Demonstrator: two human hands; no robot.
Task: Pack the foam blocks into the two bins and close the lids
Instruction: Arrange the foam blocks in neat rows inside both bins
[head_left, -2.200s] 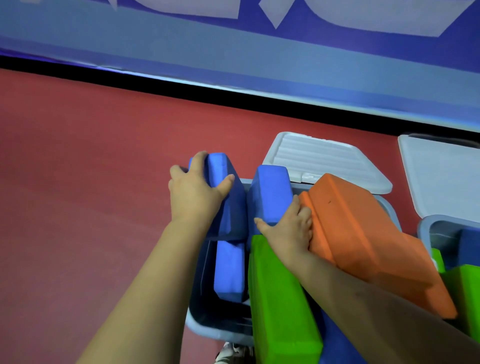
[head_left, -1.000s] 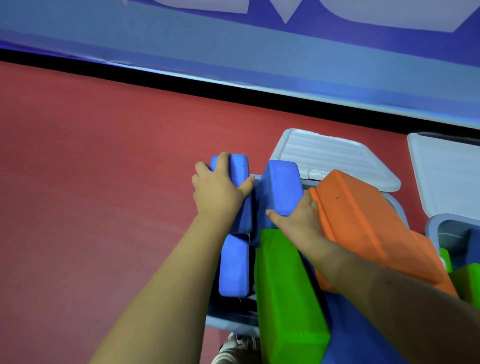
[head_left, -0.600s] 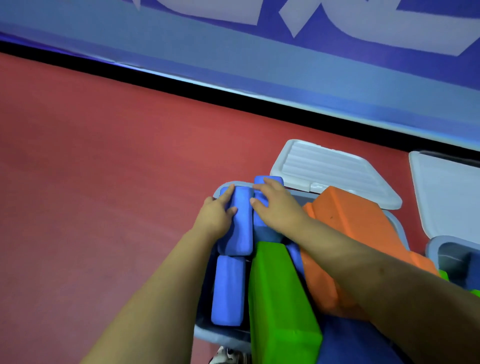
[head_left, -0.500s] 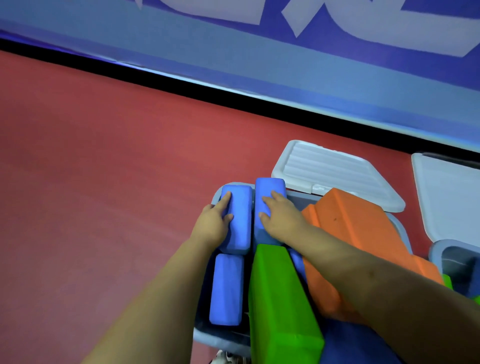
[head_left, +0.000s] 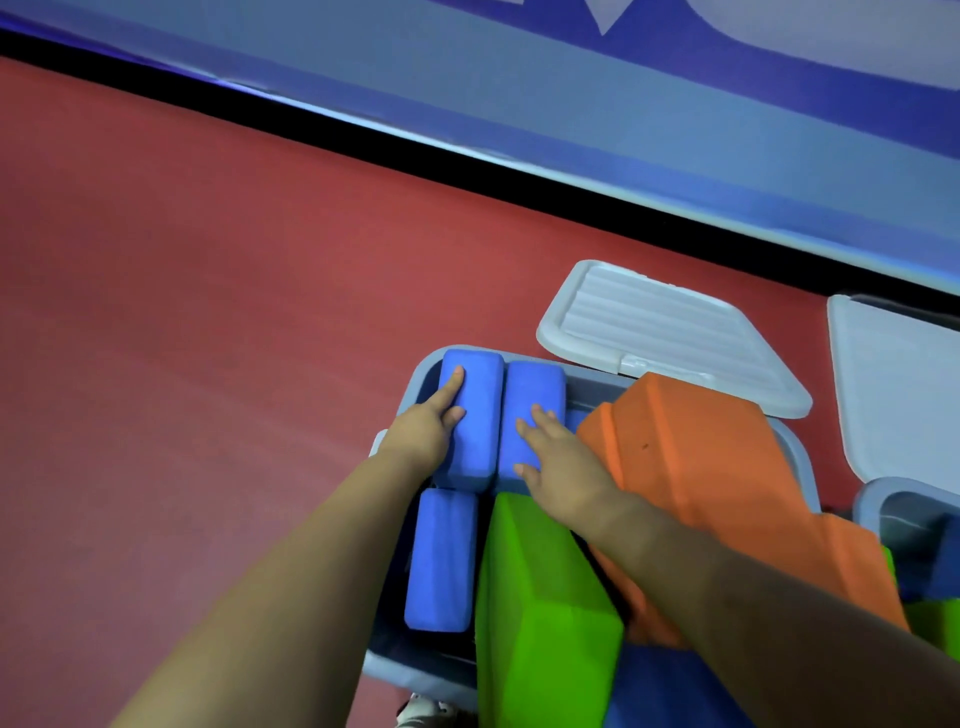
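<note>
foam blocks fill the grey bin (head_left: 415, 379) on the red floor (head_left: 208, 312): the left hand (head_left: 426, 428) and right hand (head_left: 556, 457) press flat, fingers straight, on two upright blue blocks (head_left: 470, 415) side by side. a green block (head_left: 540, 597) and an orange block (head_left: 691, 467) stick out above the rim, beside the open lid (head_left: 665, 332). a second bin (head_left: 893, 499) is cut off at right.

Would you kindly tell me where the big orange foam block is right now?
In the head view, the big orange foam block leans across the right side of the grey plastic bin, beside the right hand.
</note>
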